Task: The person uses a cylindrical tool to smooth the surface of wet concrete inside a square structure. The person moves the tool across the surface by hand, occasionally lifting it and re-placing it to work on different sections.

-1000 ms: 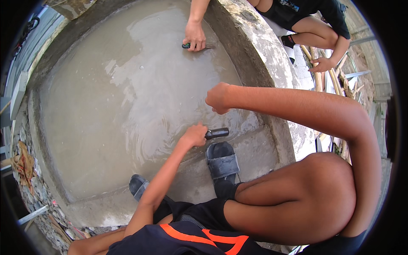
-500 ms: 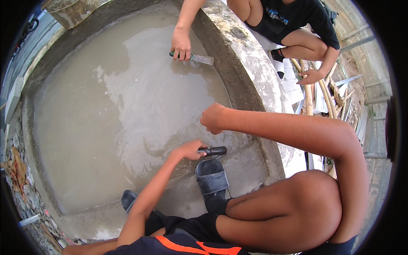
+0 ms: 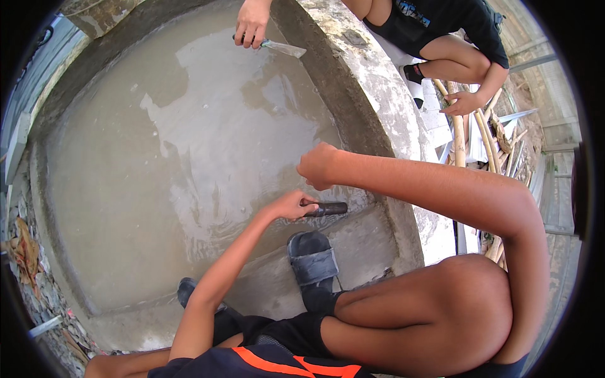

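Observation:
My left hand [image 3: 292, 205] is closed round one end of a short black cylindrical object [image 3: 332, 208], held low over the murky water [image 3: 126, 214] near the basin's near ledge. I cannot tell what kind of object it is. Above and slightly right of it, my right hand [image 3: 317, 166] is curled into a fist over the water. Its fingers are turned away, and anything inside them is hidden. Across the basin, a co-worker's hand [image 3: 253, 22] holds a scraper [image 3: 282, 47] with a pale flat blade and a dark green handle above the water.
A rough concrete wall [image 3: 368, 82] rims the basin. My sandalled foot [image 3: 314, 264] rests on the near ledge [image 3: 359, 252]. Beyond the wall a person in black [image 3: 441, 31] squats beside wooden poles [image 3: 459, 135]. Rubble [image 3: 38, 290] lies at the far left.
My left hand has moved up and right with the black object. The co-worker's hand and scraper have moved farther away and slightly left. My right fist has risen slightly.

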`<control>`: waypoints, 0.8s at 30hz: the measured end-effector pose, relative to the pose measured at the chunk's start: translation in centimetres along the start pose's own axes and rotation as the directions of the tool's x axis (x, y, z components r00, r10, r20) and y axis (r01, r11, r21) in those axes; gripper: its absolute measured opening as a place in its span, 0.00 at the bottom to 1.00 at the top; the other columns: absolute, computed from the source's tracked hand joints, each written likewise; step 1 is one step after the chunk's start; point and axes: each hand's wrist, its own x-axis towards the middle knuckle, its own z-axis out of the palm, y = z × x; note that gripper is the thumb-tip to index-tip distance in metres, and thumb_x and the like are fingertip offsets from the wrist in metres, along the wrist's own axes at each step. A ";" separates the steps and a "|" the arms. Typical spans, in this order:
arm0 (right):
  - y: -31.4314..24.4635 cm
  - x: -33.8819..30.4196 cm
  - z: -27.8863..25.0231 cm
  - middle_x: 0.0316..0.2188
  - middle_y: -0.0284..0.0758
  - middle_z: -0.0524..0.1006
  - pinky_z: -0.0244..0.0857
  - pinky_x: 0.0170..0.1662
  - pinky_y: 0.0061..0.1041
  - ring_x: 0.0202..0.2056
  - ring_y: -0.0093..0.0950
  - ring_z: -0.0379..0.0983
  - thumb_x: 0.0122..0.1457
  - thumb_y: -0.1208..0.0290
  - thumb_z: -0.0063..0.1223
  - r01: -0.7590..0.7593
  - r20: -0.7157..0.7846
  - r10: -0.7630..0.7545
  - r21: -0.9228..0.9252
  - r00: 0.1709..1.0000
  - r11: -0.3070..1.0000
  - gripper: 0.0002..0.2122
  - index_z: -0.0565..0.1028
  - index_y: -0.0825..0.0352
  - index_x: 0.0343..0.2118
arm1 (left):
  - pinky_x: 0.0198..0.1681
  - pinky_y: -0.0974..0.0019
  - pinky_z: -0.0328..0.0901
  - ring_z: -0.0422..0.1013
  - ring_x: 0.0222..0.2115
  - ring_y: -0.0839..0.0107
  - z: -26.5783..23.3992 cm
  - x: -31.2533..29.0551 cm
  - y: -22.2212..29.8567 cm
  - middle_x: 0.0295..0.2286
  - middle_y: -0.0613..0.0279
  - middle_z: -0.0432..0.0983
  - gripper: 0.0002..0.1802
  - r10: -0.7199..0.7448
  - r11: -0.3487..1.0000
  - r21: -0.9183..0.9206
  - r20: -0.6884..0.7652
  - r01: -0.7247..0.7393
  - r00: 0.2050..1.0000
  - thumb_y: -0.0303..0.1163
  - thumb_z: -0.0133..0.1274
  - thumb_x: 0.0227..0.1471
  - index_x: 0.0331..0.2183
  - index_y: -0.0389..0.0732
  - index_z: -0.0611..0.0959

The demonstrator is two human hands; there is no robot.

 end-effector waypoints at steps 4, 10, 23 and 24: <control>-0.5 0.3 -1.1 0.30 0.38 0.79 0.70 0.32 0.33 0.33 0.34 0.77 0.43 0.70 0.57 0.002 0.014 -0.001 -0.026 1.000 1.000 0.10 0.80 0.65 0.31 | 0.17 0.71 0.64 0.69 0.16 0.78 2.0 1.9 0.0 0.20 0.62 0.75 0.19 -0.017 1.000 -0.008 -0.013 0.017 1.000 0.41 0.48 0.56 0.44 0.40 0.79; 0.1 -0.3 -0.8 0.26 0.41 0.78 0.70 0.30 0.35 0.30 0.37 0.77 0.51 0.65 0.55 0.033 0.016 -0.033 -0.014 0.999 0.999 0.10 0.79 0.68 0.28 | 0.15 0.70 0.63 0.70 0.15 0.77 2.2 2.9 2.6 0.19 0.61 0.74 0.18 -0.001 1.000 -0.009 -0.044 0.001 0.999 0.39 0.50 0.54 0.41 0.35 0.79; -1.0 1.1 -1.8 0.32 0.38 0.79 0.71 0.32 0.33 0.34 0.34 0.77 0.41 0.74 0.55 0.016 0.023 -0.014 -0.075 1.000 0.997 0.11 0.80 0.65 0.31 | 0.14 0.74 0.63 0.71 0.17 0.77 -5.3 -4.3 0.7 0.23 0.60 0.77 0.25 -0.181 0.983 0.012 -0.099 0.183 0.979 0.45 0.60 0.47 0.41 0.36 0.80; -1.2 1.1 -1.9 0.32 0.38 0.79 0.71 0.32 0.33 0.34 0.34 0.77 0.41 0.74 0.55 0.017 0.025 -0.015 -0.077 1.000 0.997 0.11 0.80 0.65 0.31 | 0.15 0.74 0.63 0.72 0.17 0.77 -5.6 -4.8 0.8 0.24 0.60 0.77 0.27 -0.181 0.983 0.008 -0.111 0.183 0.977 0.46 0.62 0.44 0.41 0.35 0.80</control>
